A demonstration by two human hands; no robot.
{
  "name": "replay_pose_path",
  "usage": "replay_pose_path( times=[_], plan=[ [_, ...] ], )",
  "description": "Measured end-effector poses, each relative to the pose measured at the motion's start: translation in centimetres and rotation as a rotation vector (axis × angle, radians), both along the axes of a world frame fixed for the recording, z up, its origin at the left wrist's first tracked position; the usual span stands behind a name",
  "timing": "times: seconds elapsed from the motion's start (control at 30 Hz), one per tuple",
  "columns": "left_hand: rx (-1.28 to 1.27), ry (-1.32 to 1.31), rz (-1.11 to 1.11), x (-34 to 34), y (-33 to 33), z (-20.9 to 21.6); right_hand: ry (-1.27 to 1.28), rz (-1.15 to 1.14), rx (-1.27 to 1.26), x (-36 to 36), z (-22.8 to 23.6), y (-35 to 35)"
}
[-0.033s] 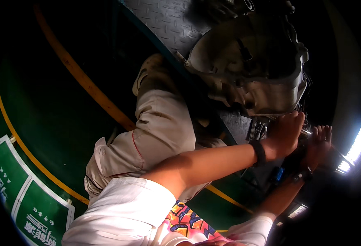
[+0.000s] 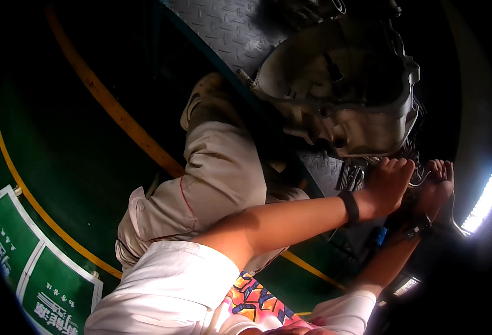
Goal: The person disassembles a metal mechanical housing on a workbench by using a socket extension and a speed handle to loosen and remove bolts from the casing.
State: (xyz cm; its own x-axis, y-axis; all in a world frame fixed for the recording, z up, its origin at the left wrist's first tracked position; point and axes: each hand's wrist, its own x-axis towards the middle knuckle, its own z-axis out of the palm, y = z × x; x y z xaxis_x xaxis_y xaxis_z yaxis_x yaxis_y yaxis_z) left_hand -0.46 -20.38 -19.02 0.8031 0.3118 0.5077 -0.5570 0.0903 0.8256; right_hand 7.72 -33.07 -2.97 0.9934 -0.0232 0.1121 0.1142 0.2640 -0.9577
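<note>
My left hand (image 2: 389, 181), with a dark band at its wrist, is closed near the lower edge of a large metal gearbox housing (image 2: 363, 131). What its fingers hold is hidden. Just right of it, my right hand (image 2: 437, 183) has its fingers curled around a thin pale cable (image 2: 423, 181). This cable arcs between the two hands, and a thin line also hangs down from the right hand. The housing is open on top, with a deep dark hollow and a dark rod-like part (image 2: 332, 68) inside.
The housing sits on a grey tread-plate platform (image 2: 218, 25) with a dark edge. Small metal parts (image 2: 351, 176) lie beside my left hand. My bent leg (image 2: 223, 162) is close to the platform. Yellow lines (image 2: 117, 114) cross the green floor, and green signboards (image 2: 61, 290) stand lower left.
My right hand has risen slightly and its fingers have curled in. The thin cable now shows between the hands, where a shiny straight piece showed before. My left hand has turned slightly.
</note>
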Motion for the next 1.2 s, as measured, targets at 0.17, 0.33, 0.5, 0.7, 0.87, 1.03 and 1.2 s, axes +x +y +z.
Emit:
replay_pose_path(
  times=[0.17, 0.33, 0.5, 0.7, 0.87, 1.03, 1.2],
  plan=[
    [0.266, 0.026, 0.132, 1.1, -0.5, -1.4, -0.160, -0.161, -0.179, -6.3, -0.7, 9.7],
    [-0.059, 0.054, -0.031, 1.0, 0.2, 0.0, -0.155, 0.418, -0.101, -10.3, 1.0, 0.6],
    [-0.129, 0.048, 0.022, -0.1, 0.9, -0.1, -0.166, -0.203, -0.203, -3.1, -0.9, -0.2],
    [0.147, 0.025, 0.134, -0.5, 0.2, -0.5, -0.125, -0.140, -0.240, -6.6, 1.8, 5.7],
    [-0.132, 0.082, 0.039, 0.2, 1.2, 1.2, -0.211, 0.460, -0.150, -11.5, 1.0, 3.6],
    [-0.120, 0.079, -0.088, -1.3, 1.2, 0.7, -0.232, -0.226, -0.181, -6.1, -0.4, 1.1],
    [0.269, -0.042, 0.099, -0.6, 0.0, -0.4, -0.216, -0.222, -0.067, -4.2, 0.4, 5.9]
  ],
)
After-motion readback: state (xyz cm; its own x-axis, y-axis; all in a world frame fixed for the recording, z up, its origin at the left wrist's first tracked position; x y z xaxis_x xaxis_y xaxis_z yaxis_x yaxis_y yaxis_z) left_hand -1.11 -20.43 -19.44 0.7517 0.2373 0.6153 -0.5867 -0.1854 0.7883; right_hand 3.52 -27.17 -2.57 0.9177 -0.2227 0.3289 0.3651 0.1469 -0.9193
